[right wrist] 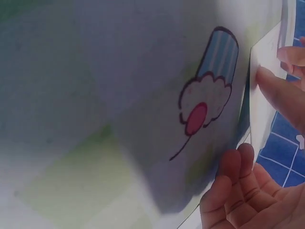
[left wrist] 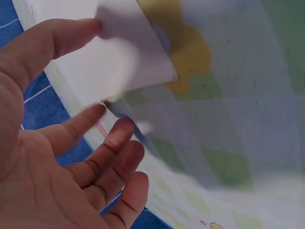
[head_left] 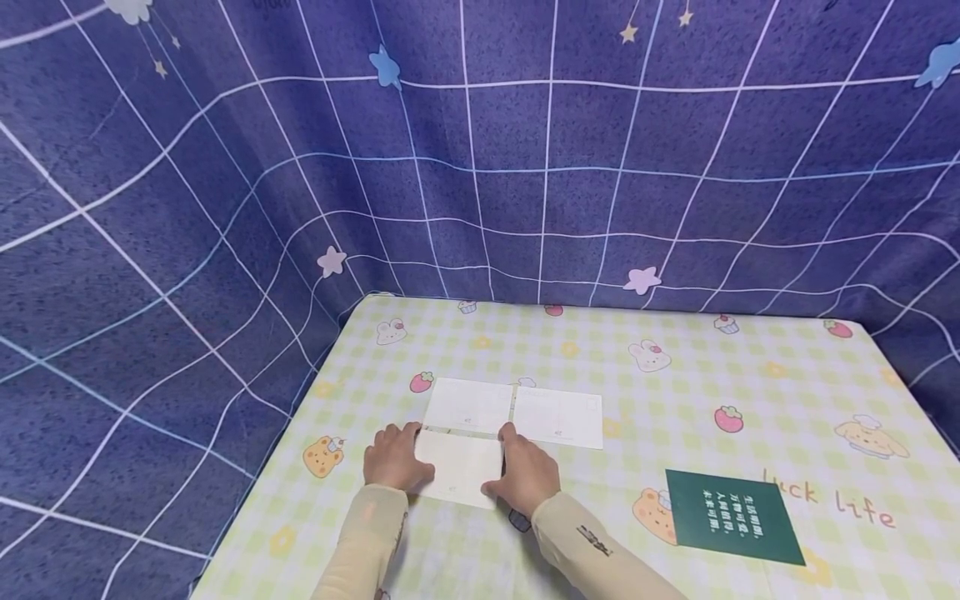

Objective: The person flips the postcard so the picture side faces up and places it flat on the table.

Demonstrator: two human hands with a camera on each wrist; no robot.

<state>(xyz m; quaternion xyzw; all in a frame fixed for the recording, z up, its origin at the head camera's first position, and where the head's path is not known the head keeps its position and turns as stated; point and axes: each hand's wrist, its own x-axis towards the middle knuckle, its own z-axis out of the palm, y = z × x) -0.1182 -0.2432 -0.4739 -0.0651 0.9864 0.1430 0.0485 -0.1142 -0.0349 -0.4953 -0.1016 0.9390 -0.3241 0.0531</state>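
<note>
A cream-white card [head_left: 459,468] with faint print lies near the table's front, between both hands. My left hand [head_left: 395,457] is at its left side; the thumb [left wrist: 78,34] rests on the card's face and the index fingertip [left wrist: 99,109] is right at its corner. My right hand [head_left: 527,471] is at the right side, with the thumb [right wrist: 274,88] on the face and the other fingers beside the edge. Behind it, two similar white cards lie side by side, a left one [head_left: 471,404] and a right one [head_left: 558,417], with a narrow gap between them.
A dark green card [head_left: 735,517] with white writing lies face up at the right. Under everything is a green-and-white checked tablecloth [head_left: 570,533] with cartoon prints. A blue curtain [head_left: 510,192] with a white grid and stars hangs behind and to the left.
</note>
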